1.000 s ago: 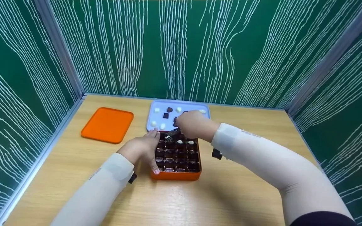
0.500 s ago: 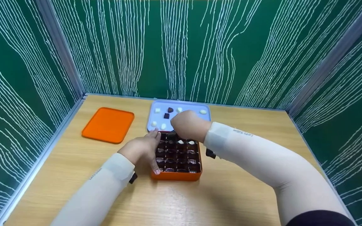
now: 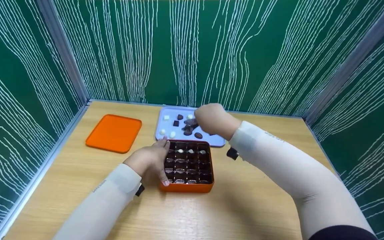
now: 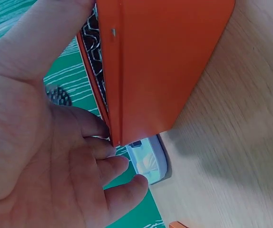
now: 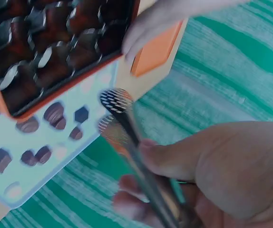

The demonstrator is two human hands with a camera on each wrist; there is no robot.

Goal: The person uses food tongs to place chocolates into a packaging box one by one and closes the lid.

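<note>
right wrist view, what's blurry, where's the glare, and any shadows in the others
Right wrist: brown pieces look soft, glare streaks the dark insert; head: soft shadow on the table, lower right; left wrist: shadow beside the orange box.

A wooden table point(image 3: 238, 190) bears box point(image 3: 187, 188), tray point(image 3: 166, 125), lid point(image 3: 114, 133).

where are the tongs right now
In the right wrist view, the tongs are in the right hand; in the head view, they are over the blue tray, left of that hand and beyond the orange box.
</note>
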